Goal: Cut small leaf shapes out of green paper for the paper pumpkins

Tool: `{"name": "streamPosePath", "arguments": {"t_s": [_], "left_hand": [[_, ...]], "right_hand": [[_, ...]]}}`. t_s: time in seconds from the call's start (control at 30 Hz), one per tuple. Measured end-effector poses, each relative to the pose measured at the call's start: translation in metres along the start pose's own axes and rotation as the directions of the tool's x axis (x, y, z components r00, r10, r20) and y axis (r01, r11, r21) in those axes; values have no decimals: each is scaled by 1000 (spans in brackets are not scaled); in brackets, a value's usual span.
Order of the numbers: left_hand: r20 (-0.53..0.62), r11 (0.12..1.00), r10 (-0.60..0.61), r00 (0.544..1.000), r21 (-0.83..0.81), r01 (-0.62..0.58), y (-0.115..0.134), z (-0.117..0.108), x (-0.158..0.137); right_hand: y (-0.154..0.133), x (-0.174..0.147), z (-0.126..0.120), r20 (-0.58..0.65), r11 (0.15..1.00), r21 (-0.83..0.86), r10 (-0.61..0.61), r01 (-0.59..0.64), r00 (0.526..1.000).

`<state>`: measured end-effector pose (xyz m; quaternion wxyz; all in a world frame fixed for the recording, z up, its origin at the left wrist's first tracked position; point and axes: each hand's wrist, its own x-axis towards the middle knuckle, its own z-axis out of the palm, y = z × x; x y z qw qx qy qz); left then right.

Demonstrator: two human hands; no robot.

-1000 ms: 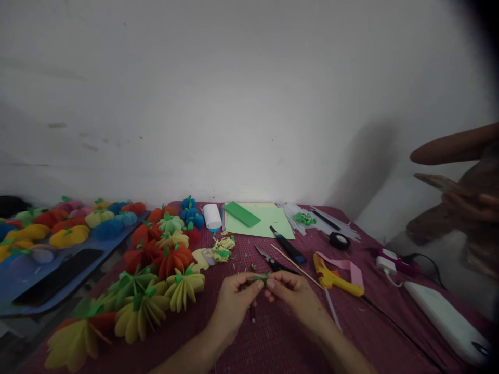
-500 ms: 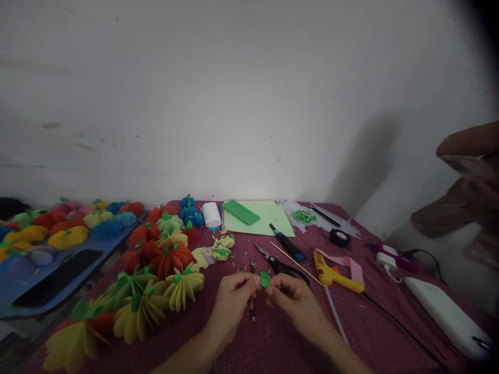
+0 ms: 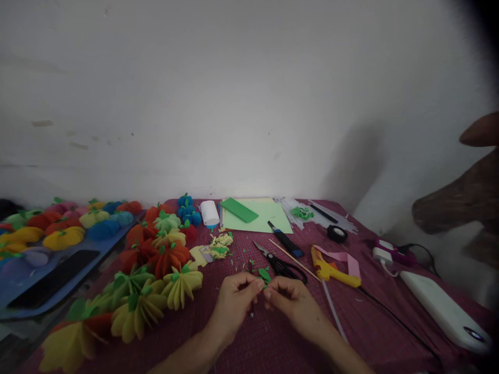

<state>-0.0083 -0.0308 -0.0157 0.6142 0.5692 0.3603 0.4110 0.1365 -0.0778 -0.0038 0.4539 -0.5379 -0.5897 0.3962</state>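
Observation:
My left hand (image 3: 240, 295) is closed in a pinch, thumb against forefinger. Facing it, my right hand (image 3: 287, 301) pinches too, its fingertips almost meeting the left ones. A small green paper piece (image 3: 265, 285) shows between the fingertips, mostly hidden by them. Just beyond lies a green leaf-shaped paper cutout (image 3: 264, 274); whether it touches the held piece I cannot tell. A dark, thin pencil-like stick (image 3: 251, 310) lies on the cloth, partly behind my left fingers. Black-handled scissors (image 3: 286, 268) rest open just past my right hand.
Folded paper pumpkins (image 3: 169, 254) crowd the left side, more on a blue board (image 3: 117, 236) with a black phone (image 3: 54, 278). Beyond are green paper sheets (image 3: 273, 218), a cutter knife (image 3: 286, 241) and paper scraps (image 3: 221, 245). Rightward are a yellow glue gun (image 3: 335, 272) and white power bank (image 3: 440, 306).
The green paper piece between my fingertips has dropped lower and is more covered by them. My hands have drawn slightly closer. The leaf cutout beyond shows more fully, and the view has shifted a little.

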Motion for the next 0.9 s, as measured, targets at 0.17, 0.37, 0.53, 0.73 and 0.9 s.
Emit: {"name": "streamPosePath", "arguments": {"t_s": [0.17, 0.37, 0.53, 0.73, 0.9], "left_hand": [[-41, 997, -3, 999, -80, 0, 2, -3, 2], [-33, 987, -9, 999, -162, 4, 3, -2, 3], [5, 983, 3, 1000, -184, -2, -1, 0, 3], [98, 994, 62, 993, -97, -53, 1, 0, -1], [98, 995, 86, 991, -50, -81, -2, -2, -1]], "right_hand": [[6, -11, -7, 5, 999, -8, 48, -48, 999], [12, -22, -12, -34, 985, 133, 113, -108, 993], [10, -22, -2, -21, 880, 442, 205, -175, 978], [8, -18, 2, 129, 659, 690, 295, -299, 947], [13, -15, 0, 221, 562, 759, 251, -328, 942]]}}
